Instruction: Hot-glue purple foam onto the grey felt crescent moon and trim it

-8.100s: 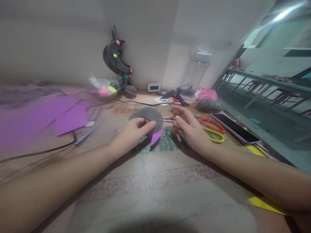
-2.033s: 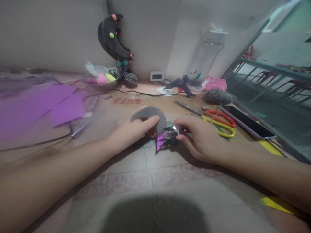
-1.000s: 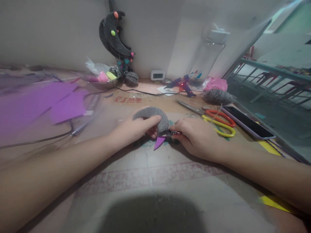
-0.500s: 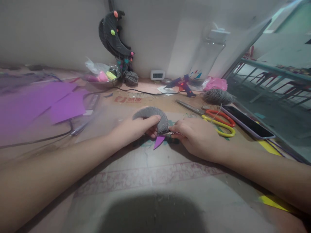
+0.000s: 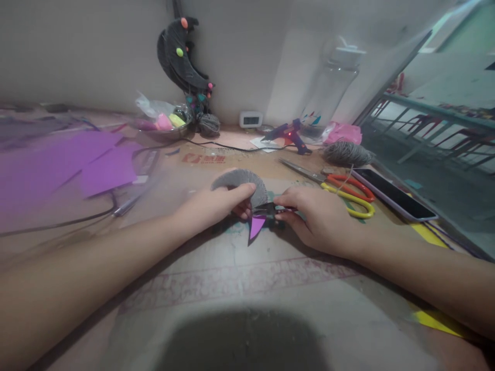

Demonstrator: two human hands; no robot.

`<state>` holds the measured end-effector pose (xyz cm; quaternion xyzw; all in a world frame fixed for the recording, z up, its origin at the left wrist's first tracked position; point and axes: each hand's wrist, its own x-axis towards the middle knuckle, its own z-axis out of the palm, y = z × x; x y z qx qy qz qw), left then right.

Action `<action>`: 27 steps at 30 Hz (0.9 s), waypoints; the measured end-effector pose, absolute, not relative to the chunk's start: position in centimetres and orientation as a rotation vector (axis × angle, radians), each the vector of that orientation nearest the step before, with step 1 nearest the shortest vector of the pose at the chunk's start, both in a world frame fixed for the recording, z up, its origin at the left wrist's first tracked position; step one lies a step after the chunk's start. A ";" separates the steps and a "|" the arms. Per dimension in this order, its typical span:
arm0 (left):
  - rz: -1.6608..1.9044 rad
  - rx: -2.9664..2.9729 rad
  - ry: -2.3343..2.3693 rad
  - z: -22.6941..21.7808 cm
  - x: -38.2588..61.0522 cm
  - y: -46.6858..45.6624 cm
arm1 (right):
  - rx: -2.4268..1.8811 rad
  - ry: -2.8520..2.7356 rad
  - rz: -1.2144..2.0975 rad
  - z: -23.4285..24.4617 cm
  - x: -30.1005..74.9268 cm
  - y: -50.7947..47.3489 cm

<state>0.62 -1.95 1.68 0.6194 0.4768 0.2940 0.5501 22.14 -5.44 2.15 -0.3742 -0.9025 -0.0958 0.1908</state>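
Observation:
My left hand (image 5: pixel 232 200) is closed on a crescent (image 5: pixel 242 179) wrapped in grey yarn, thumb on top and fingers beneath. A pointed purple tip (image 5: pixel 257 225) sticks out below the wrapped part, toward me. My right hand (image 5: pixel 313 216) grips small dark snips (image 5: pixel 266 209), thumb and forefinger on the handles. Their blades lie across the crescent's lower end, just above the purple tip. Whether the blades touch the yarn I cannot tell.
Large scissors (image 5: pixel 348 193) and a phone (image 5: pixel 394 193) lie to the right. A grey yarn ball (image 5: pixel 348 153), a glue gun (image 5: pixel 290 135) and a small clock (image 5: pixel 250 119) sit behind. Purple sheets (image 5: pixel 108 170) spread at left; a decorated dark crescent (image 5: pixel 180 56) hangs on the wall.
The snips' dark blades now show between my right fingers and the crescent's end. The purple tip has shifted slightly right and toward me. My left hand has hardly moved.

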 end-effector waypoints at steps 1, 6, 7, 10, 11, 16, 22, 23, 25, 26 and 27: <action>0.703 1.473 1.124 1.7 0.6 -2.0 | -1.048 -2.538 -0.270 2.2 22.1 -5.4; 0.771 1.491 1.044 1.6 0.5 -2.0 | -1.066 -2.544 -0.294 2.0 22.2 -5.4; 0.786 1.485 1.027 1.5 0.4 -2.0 | -1.070 -2.550 -0.293 1.9 22.2 -5.4; 0.806 1.479 1.011 1.5 0.4 -2.0 | -1.057 -2.550 -0.303 1.9 22.2 -5.4; 0.807 1.484 1.014 1.5 0.4 -2.0 | -1.047 -2.543 -0.312 1.9 22.2 -5.4; 0.794 1.501 1.039 1.4 0.4 -1.9 | -1.005 -2.537 -0.354 1.8 22.2 -5.3; 0.800 1.495 1.026 1.3 0.4 -1.8 | -0.954 -2.544 -0.399 1.8 22.2 -5.3; 0.810 1.484 1.026 1.2 0.4 -1.8 | -0.946 -2.548 -0.408 1.8 22.2 -5.3; 0.816 1.473 1.022 1.1 0.4 -1.7 | -0.924 -2.553 -0.433 1.8 22.2 -5.3; 0.810 1.475 1.019 1.0 0.4 -1.7 | -0.914 -2.553 -0.442 1.7 22.2 -5.3; 0.800 1.481 1.014 1.0 0.4 -1.6 | -0.907 -2.552 -0.450 1.7 22.2 -5.2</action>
